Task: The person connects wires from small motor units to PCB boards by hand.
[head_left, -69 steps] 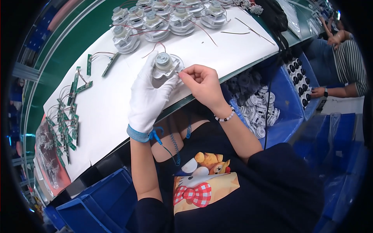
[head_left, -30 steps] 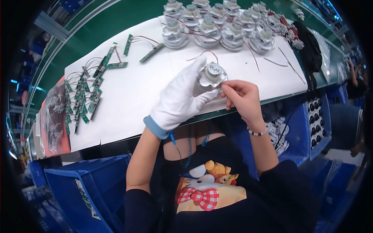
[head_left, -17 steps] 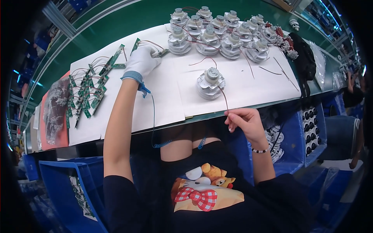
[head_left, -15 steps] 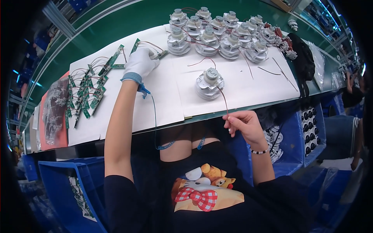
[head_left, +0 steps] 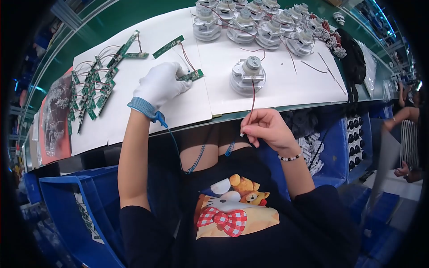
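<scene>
My left hand (head_left: 161, 85), in a white glove with a blue wrist strap, pinches the edge of a small green circuit board (head_left: 193, 75). Thin red and white wires (head_left: 186, 57) join it to a longer green board (head_left: 168, 46) lying on the white sheet. My right hand (head_left: 269, 129), bare with a beaded bracelet, is closed around a red-brown cable (head_left: 254, 99) close to its white plug (head_left: 241, 134). That cable runs from a round white motor unit (head_left: 248, 77) with a grey top, standing upright near the table's front edge.
Several similar white units (head_left: 270, 33) crowd the back of the table. Wired green boards (head_left: 96, 82) lie in a heap at left, beside a plastic bag (head_left: 56, 116) on a pink mat. Blue bins (head_left: 328, 154) sit below the edge. A person's arm (head_left: 404, 115) shows at far right.
My left hand has come nearer to me, and the board pair now lies more in the open. My right hand, still on the cable, has shifted left. The whole view has tilted slightly.
</scene>
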Tool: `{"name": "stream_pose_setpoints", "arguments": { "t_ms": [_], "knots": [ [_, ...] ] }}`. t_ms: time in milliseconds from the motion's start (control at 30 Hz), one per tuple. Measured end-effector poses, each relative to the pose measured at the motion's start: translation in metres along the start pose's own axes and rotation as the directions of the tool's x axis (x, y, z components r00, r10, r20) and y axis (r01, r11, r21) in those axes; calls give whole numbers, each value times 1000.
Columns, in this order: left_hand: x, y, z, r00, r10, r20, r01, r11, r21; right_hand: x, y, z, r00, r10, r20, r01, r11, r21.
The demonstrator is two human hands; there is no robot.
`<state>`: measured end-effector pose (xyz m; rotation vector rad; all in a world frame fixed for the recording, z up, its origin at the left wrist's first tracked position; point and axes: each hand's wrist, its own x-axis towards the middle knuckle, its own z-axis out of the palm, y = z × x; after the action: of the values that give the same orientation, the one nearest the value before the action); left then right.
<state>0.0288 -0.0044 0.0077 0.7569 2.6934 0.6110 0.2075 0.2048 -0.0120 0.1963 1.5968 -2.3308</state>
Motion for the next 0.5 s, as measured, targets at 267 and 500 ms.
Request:
{"name": "stream_pose_setpoints", "arguments": {
  "t_ms": [267,500],
  "knots": [
    [-15,-9,-1,977,78,-196,-83,996,-18,8,-2,17,991,-127,-39,124,990,-67],
    [-24,-5,9,991,-19,-133,0,990,-142,10,-1,26,995,-92,-40,83,979,-188]
  ]
}}
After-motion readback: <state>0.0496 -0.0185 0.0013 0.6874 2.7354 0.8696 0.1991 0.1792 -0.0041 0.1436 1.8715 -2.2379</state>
